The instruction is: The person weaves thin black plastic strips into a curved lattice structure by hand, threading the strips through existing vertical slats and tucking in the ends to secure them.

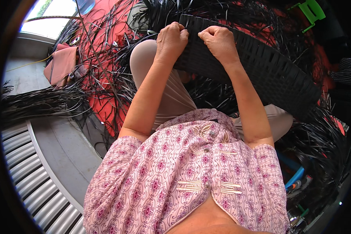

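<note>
A long black panel woven from flat strips [257, 66] lies slantwise across my lap, its far left end under my hands. My left hand [172, 38] is closed at that end, thumb and fingers pressed together. Just to its right, my right hand [219, 42] is closed in a pinch over the weave, its fingertips turned toward the left hand. Whatever either hand pinches cannot be made out against the black. Loose black strips [210, 91] show beneath the panel, between my legs.
Tangled black strips cover much of the red floor covering [101, 23]. A thick strip bundle [43, 103] lies at left, above a slatted metal bench [35, 175]. A pinkish-brown cloth [61, 65] is at far left, a green plastic piece [311, 15] at far right, a blue object [294, 177] at near right.
</note>
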The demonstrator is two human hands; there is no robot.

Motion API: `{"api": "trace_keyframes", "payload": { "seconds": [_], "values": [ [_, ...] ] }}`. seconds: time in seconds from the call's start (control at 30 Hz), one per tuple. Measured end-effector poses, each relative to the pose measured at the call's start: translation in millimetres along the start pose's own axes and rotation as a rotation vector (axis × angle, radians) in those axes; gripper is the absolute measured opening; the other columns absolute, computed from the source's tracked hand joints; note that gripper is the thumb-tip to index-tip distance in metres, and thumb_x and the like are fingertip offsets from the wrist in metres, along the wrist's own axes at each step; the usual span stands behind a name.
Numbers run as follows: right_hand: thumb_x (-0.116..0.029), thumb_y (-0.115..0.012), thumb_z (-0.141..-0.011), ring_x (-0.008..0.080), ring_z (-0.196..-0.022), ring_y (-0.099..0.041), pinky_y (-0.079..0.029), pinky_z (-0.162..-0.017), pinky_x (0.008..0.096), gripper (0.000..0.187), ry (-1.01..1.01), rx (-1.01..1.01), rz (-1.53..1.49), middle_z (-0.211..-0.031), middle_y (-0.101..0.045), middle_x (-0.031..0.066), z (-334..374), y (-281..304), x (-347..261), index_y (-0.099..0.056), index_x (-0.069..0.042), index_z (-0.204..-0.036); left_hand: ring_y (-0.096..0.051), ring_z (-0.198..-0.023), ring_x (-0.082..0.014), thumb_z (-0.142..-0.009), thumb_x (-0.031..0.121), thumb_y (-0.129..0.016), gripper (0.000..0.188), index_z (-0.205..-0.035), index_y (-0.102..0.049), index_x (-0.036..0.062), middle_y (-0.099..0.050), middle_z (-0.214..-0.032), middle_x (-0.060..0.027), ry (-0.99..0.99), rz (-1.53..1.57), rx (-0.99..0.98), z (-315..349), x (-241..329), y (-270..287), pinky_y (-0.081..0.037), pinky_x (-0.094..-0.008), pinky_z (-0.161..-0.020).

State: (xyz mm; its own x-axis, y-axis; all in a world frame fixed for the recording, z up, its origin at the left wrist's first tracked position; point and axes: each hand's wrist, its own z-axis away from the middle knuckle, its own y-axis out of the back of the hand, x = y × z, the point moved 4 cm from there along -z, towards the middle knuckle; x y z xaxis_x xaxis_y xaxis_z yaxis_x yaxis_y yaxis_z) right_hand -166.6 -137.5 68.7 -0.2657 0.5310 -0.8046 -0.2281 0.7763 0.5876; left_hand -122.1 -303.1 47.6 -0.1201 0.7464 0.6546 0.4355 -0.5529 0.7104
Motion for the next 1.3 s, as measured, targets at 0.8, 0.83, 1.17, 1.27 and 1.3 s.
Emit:
{"api": "trace_keyframes", "payload": {
  "seconds": [0.8,0.83,1.17,1.27,1.3],
  "values": [
    [-0.025,-0.067,-0.083,0.0287,-0.096,-0.070,-0.054,-0.089,0.0382,0.024,-0.063,-0.121,0.260,-0.097,-0.074,0.0130,-20.1,-18.7,4.9,-0.077,-0.011,-0.100,-0.070,-0.084,-0.0255,-0.083,0.030,-0.068,0.034,-0.116,-0.073,0.0265,-0.073,-0.088,-0.0073,-0.085,-0.155,-0.250,-14.8,-9.3,13.0,-0.054,-0.0381,-0.077],
    [-0.023,-0.065,-0.083,0.0300,-0.098,-0.070,-0.054,-0.090,0.0390,0.023,-0.068,-0.129,0.246,-0.099,-0.074,0.0125,-21.9,-18.7,8.2,-0.077,-0.014,-0.100,-0.070,-0.081,-0.0253,-0.084,0.032,-0.067,0.034,-0.117,-0.072,0.0261,-0.073,-0.087,-0.0077,-0.152,-0.212,-0.211,-13.4,-8.5,11.7,-0.054,-0.0384,-0.075],
    [-0.021,-0.064,-0.083,0.0313,-0.101,-0.069,-0.054,-0.092,0.0397,0.020,-0.097,-0.040,0.298,-0.100,-0.074,0.0112,-16.2,-24.8,11.2,-0.078,-0.020,-0.097,-0.070,-0.089,-0.0309,-0.091,0.030,-0.061,0.029,-0.115,-0.073,0.0197,-0.073,-0.097,-0.0102,-0.292,-0.512,-0.244,-6.8,11.9,5.1,-0.054,-0.0443,-0.078],
    [-0.021,-0.065,-0.084,0.0329,-0.098,-0.070,-0.055,-0.089,0.0418,0.017,-0.094,-0.019,0.300,-0.098,-0.074,0.0116,-14.7,-28.1,11.0,-0.077,-0.019,-0.094,-0.070,-0.088,-0.0313,-0.092,0.027,-0.060,0.025,-0.111,-0.073,0.0190,-0.073,-0.096,-0.0109,-0.316,-0.556,-0.245,-6.3,9.2,2.0,-0.054,-0.0447,-0.078],
    [-0.022,-0.065,-0.084,0.0334,-0.097,-0.070,-0.055,-0.088,0.0423,0.016,-0.088,-0.002,0.308,-0.097,-0.074,0.0120,-13.7,-28.9,9.5,-0.077,-0.018,-0.093,-0.070,-0.088,-0.0313,-0.092,0.027,-0.060,0.025,-0.111,-0.073,0.0188,-0.073,-0.096,-0.0108,-0.315,-0.574,-0.248,-6.2,10.8,1.2,-0.054,-0.0448,-0.077]
  ]
}}
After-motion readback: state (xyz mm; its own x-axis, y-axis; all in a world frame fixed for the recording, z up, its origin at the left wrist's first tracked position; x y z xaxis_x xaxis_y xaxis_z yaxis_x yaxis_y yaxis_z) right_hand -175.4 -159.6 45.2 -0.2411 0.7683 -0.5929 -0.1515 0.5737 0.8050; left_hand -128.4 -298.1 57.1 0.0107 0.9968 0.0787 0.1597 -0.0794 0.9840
